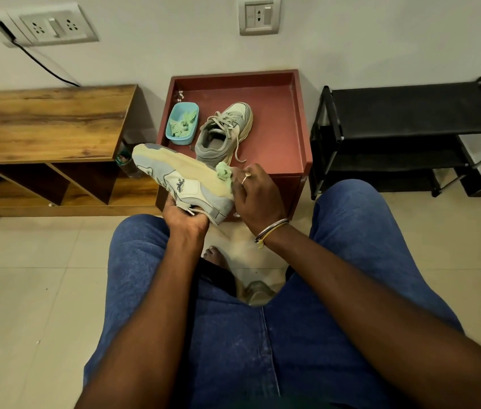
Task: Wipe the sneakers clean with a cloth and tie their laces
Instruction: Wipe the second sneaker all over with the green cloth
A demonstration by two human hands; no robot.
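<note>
One sneaker (180, 175) is gripped from below by the left hand (184, 215), sole upward, toe up-left. At its heel a green cloth (223, 170) is pinched by the right hand (255, 193). The other sneaker (224, 131) is left on the table (280, 113).

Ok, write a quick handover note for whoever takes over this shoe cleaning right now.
Left hand grips the held sneaker from below, sole turned up.
Right hand presses the green cloth to its sole near the heel.
Second sneaker sits on the red cabinet beside the blue tub of cloth pieces.
Done: wiping under way.
Left: finish wiping, tie both sneakers' loose laces.
</note>
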